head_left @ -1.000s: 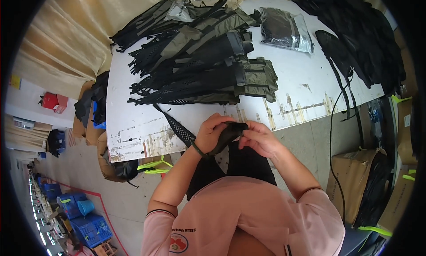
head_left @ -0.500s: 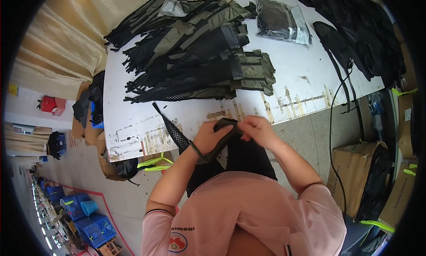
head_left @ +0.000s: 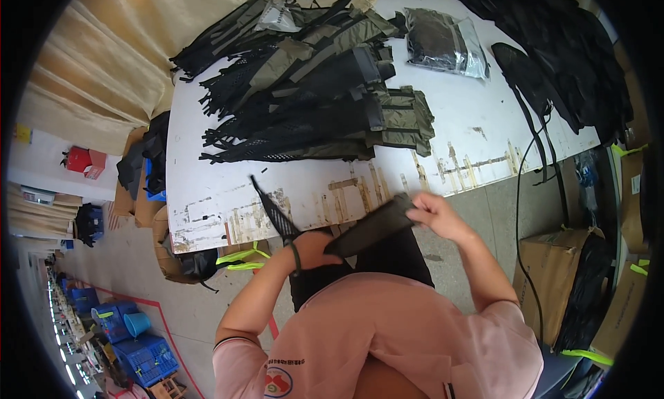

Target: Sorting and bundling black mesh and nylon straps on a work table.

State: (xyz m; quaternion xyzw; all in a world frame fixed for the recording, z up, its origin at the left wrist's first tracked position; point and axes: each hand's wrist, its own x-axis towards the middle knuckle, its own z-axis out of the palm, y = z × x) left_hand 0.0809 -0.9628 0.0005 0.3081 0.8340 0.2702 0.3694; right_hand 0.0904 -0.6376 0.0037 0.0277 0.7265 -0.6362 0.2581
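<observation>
Pink short-sleeved shirt, bare forearms

The person wore a pink tee with dark-trimmed sleeve hems, a round chest emblem, and a dark band just behind the left hand [head_left: 315, 248].

A: Bkgd?
B: White worktable [head_left: 484, 133], paint scuffed along front edge. Beige curtain [head_left: 104, 67] behind. Grey concrete floor [head_left: 194, 316] w/ red line.
A: Sides?
B: Blue crates [head_left: 149, 357] lower left, cardboard boxes [head_left: 546, 254] right.

The dark strap [head_left: 370, 226] hides the left hand's fingers [head_left: 325, 250].
</observation>
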